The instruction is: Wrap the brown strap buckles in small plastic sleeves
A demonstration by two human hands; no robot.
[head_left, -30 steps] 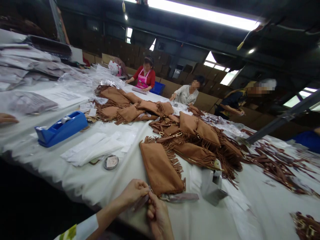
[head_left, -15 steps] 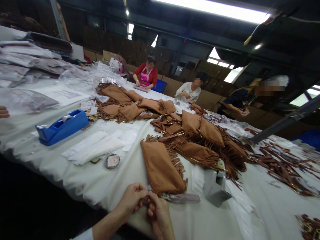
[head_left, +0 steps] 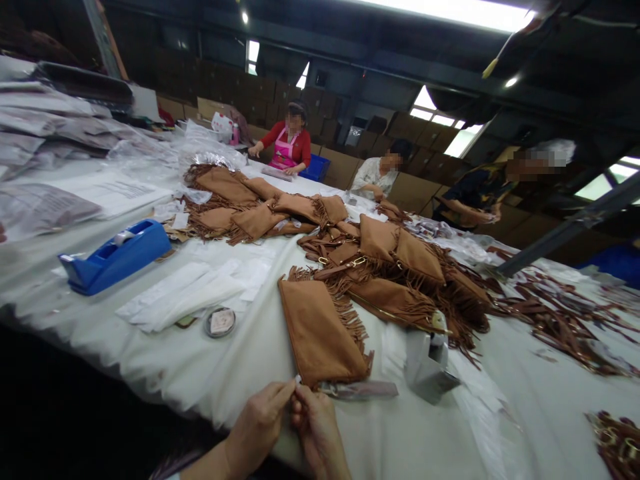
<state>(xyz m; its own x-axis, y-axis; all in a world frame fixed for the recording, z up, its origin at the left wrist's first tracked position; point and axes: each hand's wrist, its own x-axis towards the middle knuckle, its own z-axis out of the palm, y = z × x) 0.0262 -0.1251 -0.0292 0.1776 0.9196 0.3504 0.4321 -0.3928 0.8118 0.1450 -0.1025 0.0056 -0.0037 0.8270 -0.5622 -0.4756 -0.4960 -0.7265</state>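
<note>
A brown fringed pouch [head_left: 325, 330] lies flat on the white-covered table, its fringe to the right. At its lower left corner, my left hand [head_left: 257, 423] and my right hand [head_left: 320, 423] meet with fingertips pinched together. A small whitish piece [head_left: 299, 380] shows between the fingertips; its kind is too small to make out, and whether it is joined to the pouch is hidden. Just right of my hands, along the pouch's lower edge, lies a narrow wrapped strip [head_left: 365, 390] with metal at its left end.
A grey tape dispenser [head_left: 433, 363] stands to the right, a blue tape dispenser [head_left: 117, 257] to the left. White paper sheets [head_left: 185, 293] and a small round dish [head_left: 220, 322] lie between. Heaped fringed pouches [head_left: 400, 253] and brown straps [head_left: 565, 320] lie beyond. Several people work across the table.
My left hand has shifted slightly, its fingers now straighter and pointing to the pouch's corner. The view has moved a little. Across the table, the person in red has stretched one arm out sideways.
</note>
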